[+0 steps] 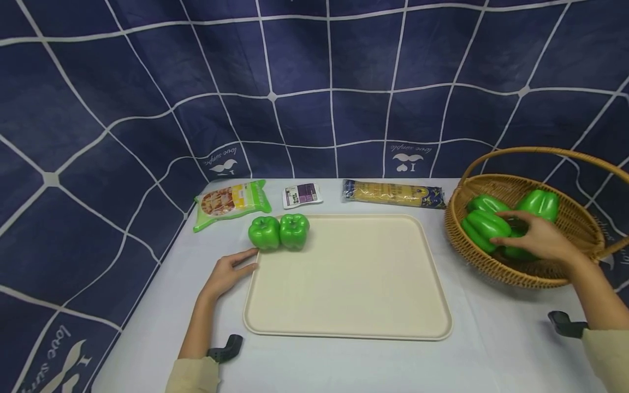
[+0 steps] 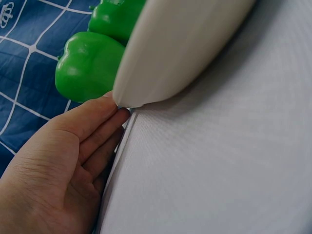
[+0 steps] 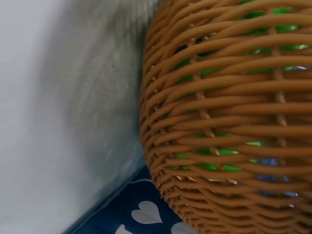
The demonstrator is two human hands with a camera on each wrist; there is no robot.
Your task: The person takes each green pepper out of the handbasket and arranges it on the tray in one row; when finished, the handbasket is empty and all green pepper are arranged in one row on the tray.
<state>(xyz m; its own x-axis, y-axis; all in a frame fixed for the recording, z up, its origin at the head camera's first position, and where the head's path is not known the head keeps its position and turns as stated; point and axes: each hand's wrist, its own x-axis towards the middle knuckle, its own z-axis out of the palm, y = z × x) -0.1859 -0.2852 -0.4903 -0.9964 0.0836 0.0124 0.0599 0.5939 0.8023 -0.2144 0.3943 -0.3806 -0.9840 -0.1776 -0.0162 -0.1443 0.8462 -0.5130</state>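
Note:
In the head view, my right hand point(image 1: 543, 237) reaches into a wicker basket point(image 1: 576, 221) and grips a green bell pepper point(image 1: 486, 224) between thumb and fingers. Other green peppers point(image 1: 538, 204) lie around it in the basket. My left hand point(image 1: 227, 274) touches the left edge of a cream tray point(image 1: 349, 278) with nearly straight fingers. Two green bell peppers point(image 1: 294, 231) sit side by side at the tray's far left corner, just beyond those fingertips. The left wrist view shows the left hand point(image 2: 53, 161) at the tray's rim point(image 2: 161, 63). In the right wrist view, basket weave point(image 3: 229, 107) hides the right hand.
Behind the tray lie a green food packet point(image 1: 231, 203), a small white and purple packet point(image 1: 302, 195) and a long pack of pasta point(image 1: 393, 194). A tall handle point(image 1: 545, 151) arches over the basket. Blue checked cloth point(image 1: 304, 65) hangs along the back and left.

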